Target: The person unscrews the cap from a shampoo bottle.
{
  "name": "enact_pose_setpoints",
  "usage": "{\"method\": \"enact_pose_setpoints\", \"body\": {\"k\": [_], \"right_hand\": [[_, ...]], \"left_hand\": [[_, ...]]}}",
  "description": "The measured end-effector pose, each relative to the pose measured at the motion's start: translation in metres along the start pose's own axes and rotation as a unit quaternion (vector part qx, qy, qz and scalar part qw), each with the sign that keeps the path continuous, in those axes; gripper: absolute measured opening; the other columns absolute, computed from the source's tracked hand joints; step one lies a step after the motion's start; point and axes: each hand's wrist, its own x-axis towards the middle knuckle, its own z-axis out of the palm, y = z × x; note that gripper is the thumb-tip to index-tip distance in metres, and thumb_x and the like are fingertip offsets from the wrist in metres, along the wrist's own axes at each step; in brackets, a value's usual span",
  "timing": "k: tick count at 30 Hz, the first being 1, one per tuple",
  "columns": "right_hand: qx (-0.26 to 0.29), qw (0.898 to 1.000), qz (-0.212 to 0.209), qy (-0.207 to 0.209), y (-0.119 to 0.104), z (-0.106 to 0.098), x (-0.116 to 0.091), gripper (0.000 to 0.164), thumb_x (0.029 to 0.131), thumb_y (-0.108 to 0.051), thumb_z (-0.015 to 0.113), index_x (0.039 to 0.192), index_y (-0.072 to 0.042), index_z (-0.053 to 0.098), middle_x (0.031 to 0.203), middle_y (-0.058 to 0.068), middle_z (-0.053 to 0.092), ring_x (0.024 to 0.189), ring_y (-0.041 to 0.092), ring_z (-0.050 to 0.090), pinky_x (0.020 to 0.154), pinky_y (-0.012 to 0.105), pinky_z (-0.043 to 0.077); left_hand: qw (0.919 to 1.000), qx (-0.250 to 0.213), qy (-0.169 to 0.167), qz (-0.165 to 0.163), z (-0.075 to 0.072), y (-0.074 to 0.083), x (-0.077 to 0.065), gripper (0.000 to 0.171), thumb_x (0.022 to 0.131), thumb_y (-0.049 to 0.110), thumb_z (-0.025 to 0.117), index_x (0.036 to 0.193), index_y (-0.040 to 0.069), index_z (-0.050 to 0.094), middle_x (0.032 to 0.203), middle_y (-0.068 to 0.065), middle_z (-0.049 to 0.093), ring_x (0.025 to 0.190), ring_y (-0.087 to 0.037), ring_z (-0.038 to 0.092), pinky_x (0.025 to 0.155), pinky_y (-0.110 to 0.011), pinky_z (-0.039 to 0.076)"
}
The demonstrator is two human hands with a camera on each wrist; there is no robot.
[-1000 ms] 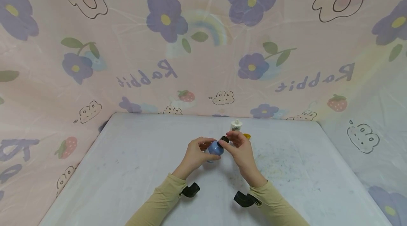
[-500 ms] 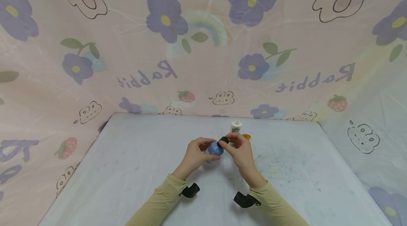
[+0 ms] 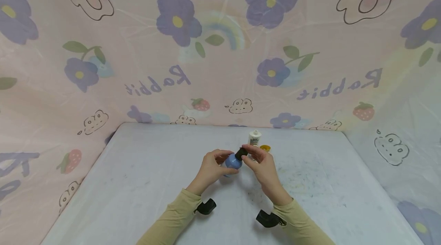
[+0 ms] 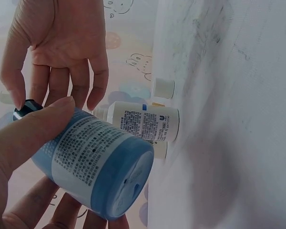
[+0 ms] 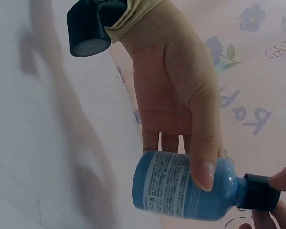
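A blue bottle (image 3: 232, 161) with a printed white label is tilted above the table, its neck pointing up and right in the head view. My left hand (image 3: 213, 166) grips its body, thumb on one side and fingers on the other. At the neck sits a black cap (image 5: 261, 192), which my right hand (image 3: 263, 164) pinches between thumb and fingers. A blue stretch of neck shows between the bottle's shoulder and the cap in the right wrist view. The thread is hidden. Behind the right hand stands a white bottle (image 4: 144, 121) with small print and no cap on its nozzle.
A yellow lid (image 3: 265, 148) lies beside the white bottle. In the left wrist view a small white cylinder (image 4: 164, 88) stands on the white table (image 3: 165, 145). Black wrist cameras (image 3: 206, 206) hang below both sleeves. A printed curtain (image 3: 220, 65) encloses the back and sides.
My right fingers have shifted on the black cap, and the right wrist has moved slightly right and down. The left hand keeps its grip on the blue bottle. The head view has turned a little.
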Motion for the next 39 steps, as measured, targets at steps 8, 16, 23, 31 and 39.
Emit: {"method": "enact_pose_setpoints", "body": {"k": [8,16,23,31,39], "right_hand": [[0.01,1.0,-0.02,-0.017,-0.002,-0.002,-0.003,0.038,0.089,-0.007,0.067,0.127,-0.005,0.06,0.127,0.012,0.059,0.125,0.023,0.046,0.109,0.049,0.027],[0.003,1.0,-0.005,0.02,0.002,0.003,-0.001,0.043,0.084,-0.014,0.075,0.123,-0.006,0.058,0.122,0.011,0.058,0.114,0.022,0.052,0.099,0.04,0.039],[-0.018,0.998,0.011,0.068,0.0,0.008,0.003,0.042,0.082,-0.014,0.078,0.115,0.001,0.058,0.109,0.012,0.058,0.102,0.021,0.054,0.088,0.028,0.043],[-0.012,0.997,0.025,0.07,-0.001,0.008,0.006,0.035,0.082,-0.01,0.077,0.109,0.002,0.059,0.102,0.011,0.058,0.096,0.021,0.054,0.082,0.025,0.045],[-0.019,0.997,0.028,0.068,-0.009,0.011,0.002,0.031,0.082,-0.008,0.076,0.107,0.002,0.061,0.101,0.01,0.058,0.097,0.021,0.055,0.087,0.03,0.042]], "left_hand": [[1.0,0.001,0.003,0.006,0.001,0.001,0.0,0.054,0.066,0.016,0.09,0.115,0.01,0.069,0.105,0.001,0.063,0.097,-0.02,0.062,0.085,-0.043,0.049],[1.0,0.0,0.004,0.005,0.001,0.001,0.0,0.055,0.066,0.017,0.09,0.116,0.012,0.069,0.105,0.001,0.063,0.098,-0.02,0.061,0.086,-0.043,0.049],[0.9999,-0.008,0.004,0.005,0.004,0.001,0.0,0.053,0.067,0.016,0.089,0.115,0.013,0.069,0.108,-0.003,0.063,0.1,-0.024,0.061,0.088,-0.05,0.048],[0.9997,-0.021,-0.006,0.007,0.001,0.029,-0.009,0.051,0.069,0.002,0.085,0.116,0.0,0.066,0.111,-0.016,0.062,0.101,-0.036,0.06,0.088,-0.056,0.046],[0.9996,-0.026,-0.007,0.009,-0.002,0.043,-0.016,0.048,0.07,0.001,0.084,0.114,-0.003,0.066,0.11,-0.02,0.062,0.1,-0.038,0.059,0.087,-0.057,0.046]]}}
